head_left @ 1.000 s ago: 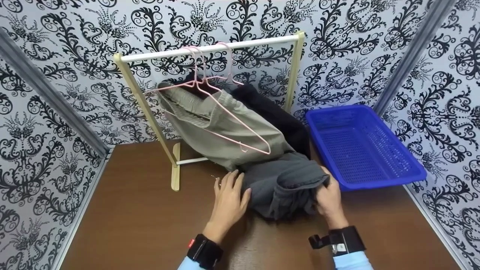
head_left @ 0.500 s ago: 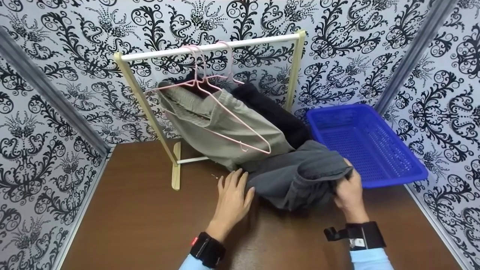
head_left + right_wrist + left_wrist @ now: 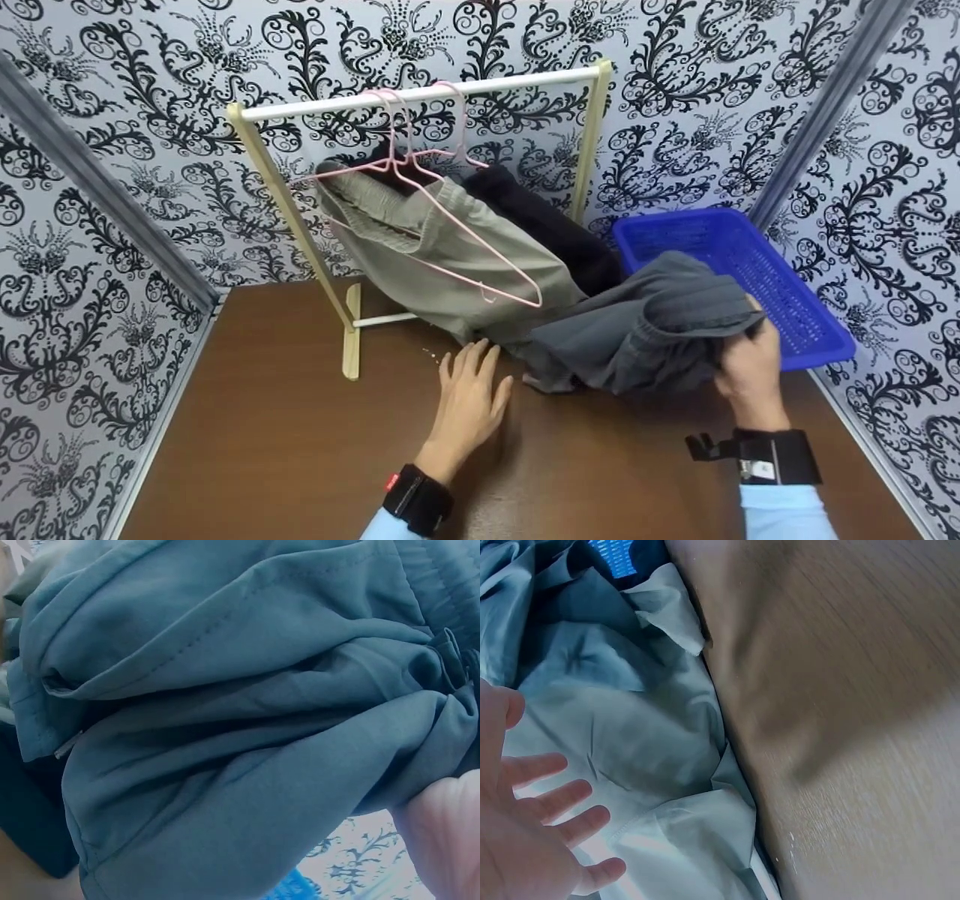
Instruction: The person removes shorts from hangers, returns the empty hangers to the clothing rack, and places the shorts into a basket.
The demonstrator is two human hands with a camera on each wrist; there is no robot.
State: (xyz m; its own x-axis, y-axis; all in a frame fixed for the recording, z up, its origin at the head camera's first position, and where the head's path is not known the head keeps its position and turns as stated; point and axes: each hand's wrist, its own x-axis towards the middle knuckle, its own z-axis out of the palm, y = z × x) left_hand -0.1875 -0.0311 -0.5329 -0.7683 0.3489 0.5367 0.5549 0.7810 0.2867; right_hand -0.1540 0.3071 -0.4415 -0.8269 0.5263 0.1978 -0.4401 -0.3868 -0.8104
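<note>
Dark grey pants (image 3: 637, 330) with a gathered elastic waistband hang bunched from my right hand (image 3: 752, 367), which grips them at the waistband. In the right wrist view, folds of the grey pants (image 3: 225, 735) fill most of the picture and hide the fingertips. My left hand (image 3: 469, 401) is held over the table with its fingers spread, holding nothing. It is just in front of the lower part of the beige pants (image 3: 487, 262), which hang on a pink hanger (image 3: 517, 277). The left wrist view shows the left hand (image 3: 547, 817) apart from the beige cloth.
A clothes rack (image 3: 300, 112) with a white rail and wooden posts stands at the back of the brown table (image 3: 300, 450). Black clothing (image 3: 585, 247) hangs behind the beige pants. To the right sits a blue plastic basket (image 3: 814, 315), partly behind the grey pants.
My right hand has moved right and slightly up, pulling the grey pants away from the beige pants and in front of the basket. The left hand has shifted only slightly and no longer touches the grey cloth.
</note>
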